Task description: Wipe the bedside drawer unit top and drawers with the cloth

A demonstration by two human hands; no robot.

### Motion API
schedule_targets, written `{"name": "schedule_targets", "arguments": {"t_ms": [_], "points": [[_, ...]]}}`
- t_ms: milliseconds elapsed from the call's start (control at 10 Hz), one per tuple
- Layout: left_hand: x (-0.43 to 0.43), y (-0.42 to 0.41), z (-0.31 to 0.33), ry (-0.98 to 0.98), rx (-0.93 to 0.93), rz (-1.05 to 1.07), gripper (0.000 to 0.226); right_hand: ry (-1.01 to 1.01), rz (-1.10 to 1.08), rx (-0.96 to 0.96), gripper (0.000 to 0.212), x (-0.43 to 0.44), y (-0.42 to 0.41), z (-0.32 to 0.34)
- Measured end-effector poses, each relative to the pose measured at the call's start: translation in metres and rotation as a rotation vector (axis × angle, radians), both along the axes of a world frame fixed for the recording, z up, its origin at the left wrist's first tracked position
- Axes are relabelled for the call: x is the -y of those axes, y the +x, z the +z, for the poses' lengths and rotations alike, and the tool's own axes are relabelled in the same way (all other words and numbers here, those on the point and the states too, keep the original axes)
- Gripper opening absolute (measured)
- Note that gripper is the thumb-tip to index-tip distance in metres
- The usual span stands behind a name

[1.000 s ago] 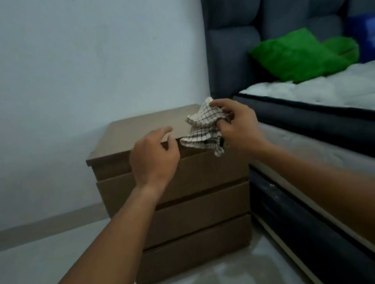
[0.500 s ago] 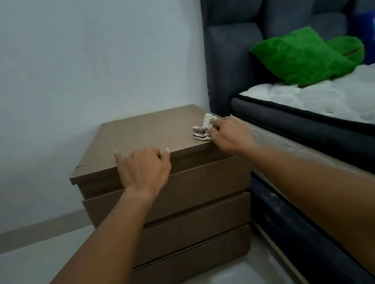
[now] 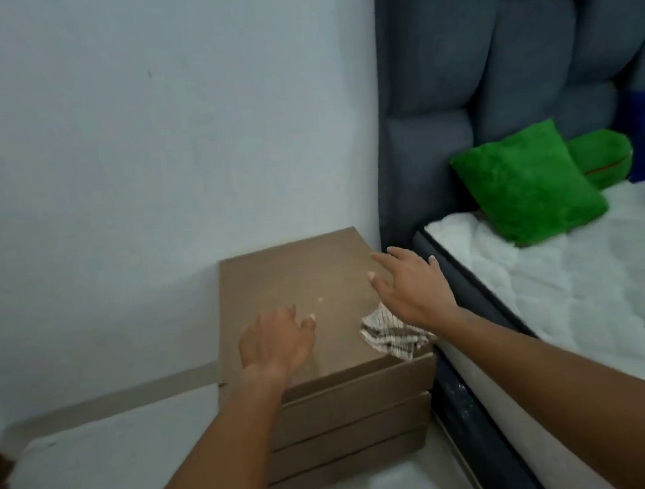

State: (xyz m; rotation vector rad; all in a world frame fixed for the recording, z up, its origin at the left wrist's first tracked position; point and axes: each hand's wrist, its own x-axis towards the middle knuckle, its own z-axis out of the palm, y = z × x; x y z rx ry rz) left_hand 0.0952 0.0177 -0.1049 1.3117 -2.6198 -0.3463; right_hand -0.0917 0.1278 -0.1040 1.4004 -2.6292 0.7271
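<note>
Dim, even indoor light with a bluish cast leaves the pale plastered wall (image 3: 104,147) grey and shadows faint, the whole picture soft and slightly motion-blurred, and wide-angle distortion bends the padded grey fabric headboard (image 3: 511,45) near the edge.

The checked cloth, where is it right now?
The checked cloth lies on the drawer unit top's front right corner, beside the bed, under the right hand.

wall (image 3: 104,147): pale blue | headboard (image 3: 511,45): grey padded | floor (image 3: 99,486): light
</note>
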Motion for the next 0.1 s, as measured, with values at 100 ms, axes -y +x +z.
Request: {"name": "schedule_targets", "arguments": {"t_ms": [100], "points": [[-0.0154,0.0222,0.0989,0.032,-0.028,0.042,0.047,-0.166,0.040,-0.020,0.041,-0.0182,0.0196,0.1208]]}}
